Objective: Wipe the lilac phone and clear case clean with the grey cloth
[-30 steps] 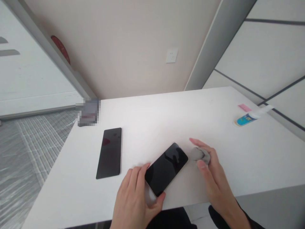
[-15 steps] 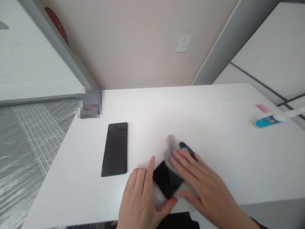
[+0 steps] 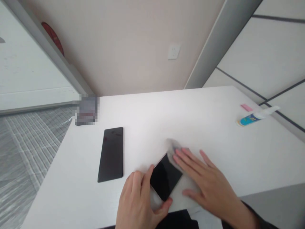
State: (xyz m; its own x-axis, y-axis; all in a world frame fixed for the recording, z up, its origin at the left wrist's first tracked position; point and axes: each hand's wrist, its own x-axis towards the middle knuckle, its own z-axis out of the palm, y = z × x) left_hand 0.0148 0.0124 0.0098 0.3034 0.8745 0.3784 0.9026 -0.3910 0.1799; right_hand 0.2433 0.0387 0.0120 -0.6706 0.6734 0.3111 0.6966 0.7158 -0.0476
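A black-screened smartphone [image 3: 165,179] lies at a slant near the table's front edge. My left hand [image 3: 136,198] grips its lower end, with the thumb and index finger on opposite edges. Under the fingers of my right hand [image 3: 209,183], a greyish-white cloth [image 3: 172,153] is pressed onto the phone's upper end, hiding that part. The right fingers lie nearly flat over the cloth, which is slightly blurred. To the left, a second, larger dark smartphone [image 3: 111,156] rests face up, touched by neither hand.
On the right of the white table [image 3: 143,117] lie a white spray bottle with a blue label [image 3: 250,120] and a small pink piece [image 3: 246,107]. A pixelated object [image 3: 86,109] sits at the back left corner. The wall with a socket [image 3: 173,51] borders the table's far edge.
My right hand and the cloth have shifted slightly over the phone, toward its upper end. My left hand keeps its grip. The whole view has turned a little to the right.
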